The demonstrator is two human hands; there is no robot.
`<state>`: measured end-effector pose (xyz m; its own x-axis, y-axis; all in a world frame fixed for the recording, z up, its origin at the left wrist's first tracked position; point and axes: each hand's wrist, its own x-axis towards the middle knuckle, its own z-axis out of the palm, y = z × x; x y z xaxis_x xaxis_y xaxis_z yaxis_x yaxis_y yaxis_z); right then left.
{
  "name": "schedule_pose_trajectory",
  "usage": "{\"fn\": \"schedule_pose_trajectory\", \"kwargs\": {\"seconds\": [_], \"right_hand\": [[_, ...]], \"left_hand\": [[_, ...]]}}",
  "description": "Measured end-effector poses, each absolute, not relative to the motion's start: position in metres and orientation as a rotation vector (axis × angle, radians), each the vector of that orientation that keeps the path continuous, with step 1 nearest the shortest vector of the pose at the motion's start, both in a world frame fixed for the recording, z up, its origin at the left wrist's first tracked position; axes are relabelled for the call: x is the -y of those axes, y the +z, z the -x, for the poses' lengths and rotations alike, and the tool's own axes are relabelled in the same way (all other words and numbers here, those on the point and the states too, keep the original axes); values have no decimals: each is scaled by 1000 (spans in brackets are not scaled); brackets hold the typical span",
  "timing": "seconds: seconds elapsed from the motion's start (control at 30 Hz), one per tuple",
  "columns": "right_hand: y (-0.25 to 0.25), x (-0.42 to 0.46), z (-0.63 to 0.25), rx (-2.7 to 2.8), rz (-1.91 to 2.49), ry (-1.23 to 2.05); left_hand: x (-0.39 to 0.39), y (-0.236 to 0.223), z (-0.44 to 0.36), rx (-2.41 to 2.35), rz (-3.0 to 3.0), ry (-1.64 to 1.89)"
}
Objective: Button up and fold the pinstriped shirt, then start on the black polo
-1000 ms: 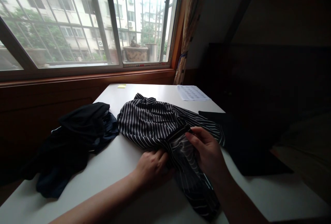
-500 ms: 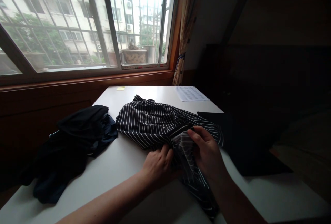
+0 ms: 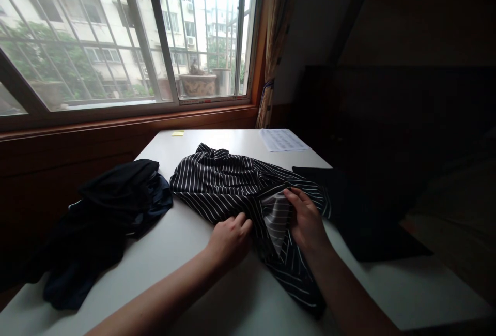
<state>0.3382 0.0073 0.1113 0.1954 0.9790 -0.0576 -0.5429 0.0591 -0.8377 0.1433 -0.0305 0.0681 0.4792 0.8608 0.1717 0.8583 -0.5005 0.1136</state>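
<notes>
Black-and-white striped cloth garment (image 3: 217, 176) on a white table (image 3: 174, 258); clock directions read from the garment's middle, twelve at the far edge. The left hand (image 3: 231, 235) lies between six and seven o'clock, fingers curled against the near edge of the cloth; its fingertips are hidden, so how far this grip closes cannot be told. The right hand (image 3: 308, 219), at four, has its grip closed in a pinch, thumb and forefinger on a lifted dark edge that exposes greyish inner cloth (image 3: 277, 217). For good control, a light pinch on the edge alone, a steadying left hand and even tension between the two are advisable, lest the fabric bunch. The striped length trailing toward five, beside the right forearm, could drag. Between eight and nine, a crumpled heap of black and navy cloth (image 3: 120, 201) crowds the garment; just past three, a flat dark panel (image 3: 360, 222) of uncertain material narrows that side. Farther off: a printed white paper sheet (image 3: 284, 140) at one and a small yellow paper note (image 3: 177, 133) between ten and eleven.
</notes>
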Motion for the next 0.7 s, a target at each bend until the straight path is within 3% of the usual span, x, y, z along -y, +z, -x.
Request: {"fn": "schedule_pose_trajectory", "kwargs": {"seconds": [0.27, 0.5, 0.7], "right_hand": [[116, -1, -349, 827, 906, 1229], [139, 8, -344, 1200, 985, 1081], [168, 28, -331, 1666, 1027, 648]], "left_hand": [[62, 111, -90, -1416, -2208, 942], [93, 174, -35, -1589, -1890, 1125], [109, 225, 1, -1953, -1877, 1169]]}}
